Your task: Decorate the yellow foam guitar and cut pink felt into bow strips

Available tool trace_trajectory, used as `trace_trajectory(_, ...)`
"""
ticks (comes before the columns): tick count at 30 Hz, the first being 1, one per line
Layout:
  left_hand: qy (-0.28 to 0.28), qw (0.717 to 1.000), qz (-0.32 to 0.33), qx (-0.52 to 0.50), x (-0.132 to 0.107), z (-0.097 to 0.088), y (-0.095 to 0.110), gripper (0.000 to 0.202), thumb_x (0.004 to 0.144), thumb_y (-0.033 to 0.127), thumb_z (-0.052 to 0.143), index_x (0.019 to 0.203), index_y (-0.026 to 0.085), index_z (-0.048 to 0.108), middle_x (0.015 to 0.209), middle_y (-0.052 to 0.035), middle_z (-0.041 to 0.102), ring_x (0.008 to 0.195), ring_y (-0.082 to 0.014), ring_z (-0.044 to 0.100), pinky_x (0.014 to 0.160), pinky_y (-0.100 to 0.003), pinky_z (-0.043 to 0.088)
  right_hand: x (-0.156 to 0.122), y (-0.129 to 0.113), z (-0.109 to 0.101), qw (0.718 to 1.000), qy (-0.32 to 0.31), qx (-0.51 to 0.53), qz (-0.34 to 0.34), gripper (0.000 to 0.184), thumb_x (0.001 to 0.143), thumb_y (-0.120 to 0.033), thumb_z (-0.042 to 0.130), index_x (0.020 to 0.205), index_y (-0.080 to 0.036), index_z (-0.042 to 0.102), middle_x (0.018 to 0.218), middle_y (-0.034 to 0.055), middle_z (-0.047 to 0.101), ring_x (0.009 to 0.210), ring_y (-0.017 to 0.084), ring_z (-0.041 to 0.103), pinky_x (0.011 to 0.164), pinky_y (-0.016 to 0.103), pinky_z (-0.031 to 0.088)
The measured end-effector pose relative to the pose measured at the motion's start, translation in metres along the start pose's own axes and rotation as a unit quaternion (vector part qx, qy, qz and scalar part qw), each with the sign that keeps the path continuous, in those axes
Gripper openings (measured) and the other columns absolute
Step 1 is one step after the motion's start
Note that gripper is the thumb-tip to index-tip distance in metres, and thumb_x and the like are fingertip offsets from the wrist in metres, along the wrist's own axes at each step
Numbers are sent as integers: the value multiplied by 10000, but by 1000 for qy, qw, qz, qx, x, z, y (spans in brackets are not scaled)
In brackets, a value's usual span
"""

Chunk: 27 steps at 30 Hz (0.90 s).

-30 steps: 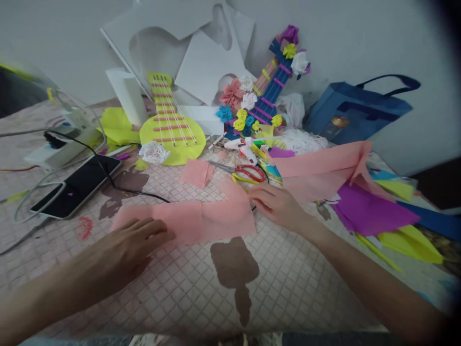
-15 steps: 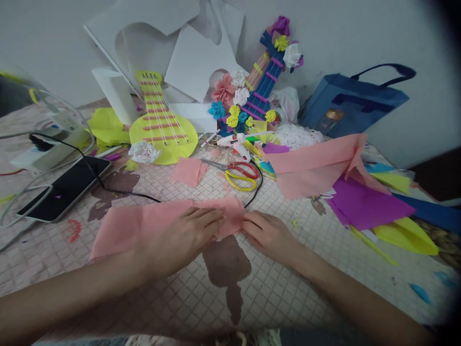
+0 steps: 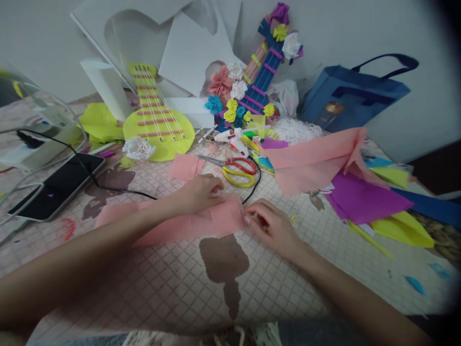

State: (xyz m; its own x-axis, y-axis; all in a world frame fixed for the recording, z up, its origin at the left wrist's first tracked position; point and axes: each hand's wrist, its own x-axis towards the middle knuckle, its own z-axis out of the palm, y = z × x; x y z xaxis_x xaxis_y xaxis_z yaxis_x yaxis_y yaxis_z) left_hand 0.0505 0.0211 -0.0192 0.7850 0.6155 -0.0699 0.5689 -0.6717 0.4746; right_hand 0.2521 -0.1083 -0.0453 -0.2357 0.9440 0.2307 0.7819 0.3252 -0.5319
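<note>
A long strip of pink crepe paper [image 3: 201,223] lies flat on the patterned table cover. My left hand [image 3: 200,192] reaches across it and presses its fingers down on the strip's upper right part. My right hand [image 3: 268,226] pinches the strip's right end between curled fingers. A smaller pink paper square [image 3: 185,166] lies just beyond my left hand. Red and yellow scissors [image 3: 239,169] rest behind the strip, beside a black cable.
A yellow paper guitar [image 3: 156,122], a blue flower-decked guitar [image 3: 259,81], white boards and a glue gun [image 3: 232,137] stand at the back. Sheets of pink [image 3: 317,156], purple and yellow paper lie right, before a blue bag [image 3: 353,98]. A tablet [image 3: 54,185] with cables lies left.
My left hand has moved from the strip's left end across to its upper right part. My right hand came toward me with the strip's right end and now pinches it.
</note>
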Motion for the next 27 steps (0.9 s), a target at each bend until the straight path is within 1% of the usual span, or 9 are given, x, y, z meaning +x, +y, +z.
trace_trajectory(3,-33,999,-21,-25,7,-1,2,230,751,314,589,903,143,578,886,-56,613,787,-174,543,650,-257,373,6,5,-3,997,4,27,65,90,852,-152,477,848,-188,559,827,22,591,735,132,552,648,252,420)
trace_trajectory(7,-58,996,-45,-46,11,-2,1,294,686,364,636,881,159,557,813,-22,592,705,-152,512,592,-244,324,11,7,-1,994,-19,32,99,87,835,-170,506,869,-189,583,839,22,617,752,143,559,658,261,406)
trace_trajectory(9,-65,995,-50,-50,12,-1,0,265,668,359,640,822,164,549,750,-2,567,661,-139,489,572,-241,306,12,5,0,992,-31,29,119,81,821,-195,533,880,-187,587,823,21,628,733,147,558,635,263,394)
trace_trajectory(11,-59,996,-46,-51,14,1,-1,218,657,337,633,737,167,522,693,14,534,625,-125,460,556,-239,289,14,2,0,989,-42,37,137,70,807,-213,554,864,-187,585,792,16,633,695,144,551,606,260,381)
trace_trajectory(13,-47,996,-37,-65,16,3,-2,203,656,328,619,684,169,495,658,23,510,607,-116,440,549,-239,281,15,0,0,986,-49,61,146,58,801,-227,566,842,-189,581,769,10,633,672,138,543,594,256,375)
trace_trajectory(15,-42,994,-32,-97,17,3,-3,200,662,334,605,676,168,494,640,25,504,603,-114,436,550,-238,287,17,0,-1,983,-52,94,150,71,802,-260,575,812,-190,577,744,6,626,654,131,533,585,250,373)
trace_trajectory(20,-61,980,-12,-188,20,2,0,190,679,343,573,724,162,538,618,32,480,595,-103,420,553,-231,300,18,3,0,969,-63,169,170,153,778,-327,613,775,-184,558,675,-14,569,590,108,483,534,231,356)
trace_trajectory(23,-61,981,5,-183,22,2,2,206,696,351,557,635,162,500,587,38,420,579,-95,383,539,-234,272,17,4,2,964,-70,183,179,173,757,-327,633,742,-181,544,634,-27,534,562,99,454,508,222,333)
trace_trajectory(27,-56,985,-2,-163,24,3,3,279,715,373,548,566,165,436,557,39,384,568,-94,366,535,-240,259,16,6,3,968,-66,174,169,168,764,-294,617,684,-177,525,598,-35,502,548,93,434,501,218,306)
